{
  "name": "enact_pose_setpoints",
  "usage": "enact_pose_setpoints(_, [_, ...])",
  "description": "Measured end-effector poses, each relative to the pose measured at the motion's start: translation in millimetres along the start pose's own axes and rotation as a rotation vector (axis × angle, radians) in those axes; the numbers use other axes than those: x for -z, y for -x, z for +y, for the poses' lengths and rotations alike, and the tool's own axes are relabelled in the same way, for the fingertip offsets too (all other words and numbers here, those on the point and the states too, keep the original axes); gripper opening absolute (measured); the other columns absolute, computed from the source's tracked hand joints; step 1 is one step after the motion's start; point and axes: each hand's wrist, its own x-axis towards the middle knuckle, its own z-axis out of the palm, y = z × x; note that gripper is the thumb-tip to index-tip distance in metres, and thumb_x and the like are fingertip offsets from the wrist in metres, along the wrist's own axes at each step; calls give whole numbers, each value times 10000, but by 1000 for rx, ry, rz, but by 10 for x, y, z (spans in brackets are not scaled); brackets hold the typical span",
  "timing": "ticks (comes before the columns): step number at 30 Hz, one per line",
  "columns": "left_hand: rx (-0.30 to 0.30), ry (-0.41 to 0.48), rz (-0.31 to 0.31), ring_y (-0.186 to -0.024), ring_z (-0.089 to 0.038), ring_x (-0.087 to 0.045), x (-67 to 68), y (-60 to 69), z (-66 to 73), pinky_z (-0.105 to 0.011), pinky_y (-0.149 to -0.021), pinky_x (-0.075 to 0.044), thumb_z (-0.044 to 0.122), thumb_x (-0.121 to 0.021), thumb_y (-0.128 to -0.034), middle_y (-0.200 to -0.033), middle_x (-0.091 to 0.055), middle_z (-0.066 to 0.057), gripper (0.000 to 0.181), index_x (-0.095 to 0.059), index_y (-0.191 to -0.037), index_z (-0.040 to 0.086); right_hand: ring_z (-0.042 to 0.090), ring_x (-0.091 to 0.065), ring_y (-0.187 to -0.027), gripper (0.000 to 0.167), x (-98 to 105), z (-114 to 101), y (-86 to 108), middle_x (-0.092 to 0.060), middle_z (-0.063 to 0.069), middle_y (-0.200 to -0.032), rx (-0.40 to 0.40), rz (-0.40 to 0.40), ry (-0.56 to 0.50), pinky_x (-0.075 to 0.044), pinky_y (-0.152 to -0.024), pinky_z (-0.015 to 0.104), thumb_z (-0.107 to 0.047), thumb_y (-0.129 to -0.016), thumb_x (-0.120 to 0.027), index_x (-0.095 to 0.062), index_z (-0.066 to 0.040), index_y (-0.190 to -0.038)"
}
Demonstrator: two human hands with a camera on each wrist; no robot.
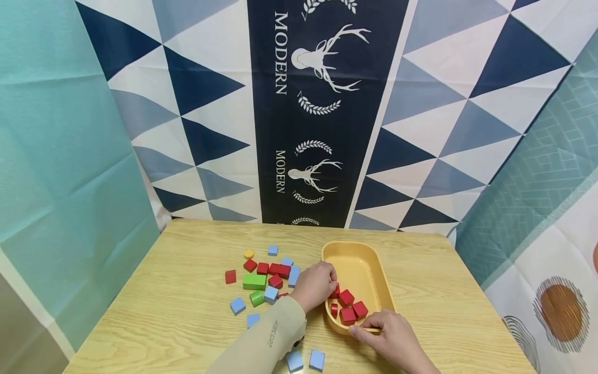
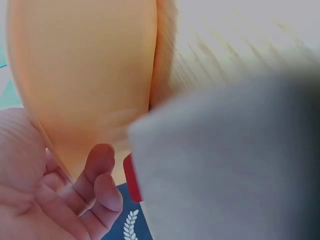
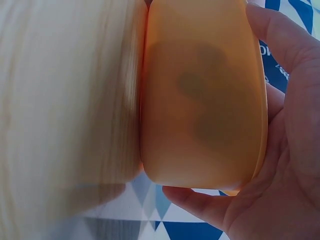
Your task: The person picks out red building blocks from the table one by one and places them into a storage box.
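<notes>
My right hand (image 1: 397, 337) grips the near right corner of the yellow tray (image 1: 385, 280); in the right wrist view, the hand (image 3: 295, 135) has its fingers around the edge of the tray (image 3: 200, 165). Over the tray's left rim, my left hand (image 1: 318, 283) hangs with fingers bent downward, just above a red block (image 1: 335, 292). The left wrist view has loosely curled fingers (image 2: 102, 162) beside the tray (image 2: 85, 65), nothing visible held. Several red pieces, including a cube (image 1: 348, 316) and a small cylinder (image 1: 334, 310), lie in the tray's near end.
Left of the tray on the wooden table (image 1: 177, 296) lie red blocks (image 1: 280, 270), a green block (image 1: 254, 281), a green cylinder (image 1: 257, 297), a yellow disc (image 1: 249, 254) and several blue blocks (image 1: 237, 305). Two blue blocks (image 1: 316, 359) lie near the front. Patterned cloth hangs behind.
</notes>
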Motion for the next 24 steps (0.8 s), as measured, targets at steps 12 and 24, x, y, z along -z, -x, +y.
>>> enact_pose_setpoints(12, [5,15,-6,-740,-100,-524,-47,31,-43,-250,-716,-493,312,-734,-1025,-815,-605,80,117,-687,-1037,205,-78,-496,-722,285,-28,22,4,-665,-263,-736,43,22,-11,-433,-668,204,-566,-886,-822,-729,-408,-668])
enact_pose_setpoints(24, [16,-237,125,-1088,-307,-734,301,75,-574,-467,-974,-599,396,-720,-1025,-1218,-772,-84,380,-707,-1267,103,-72,-498,-737,285,-12,-8,2,-671,-255,-756,44,15,-22,-437,-682,205,-575,-880,-825,-723,-413,-669])
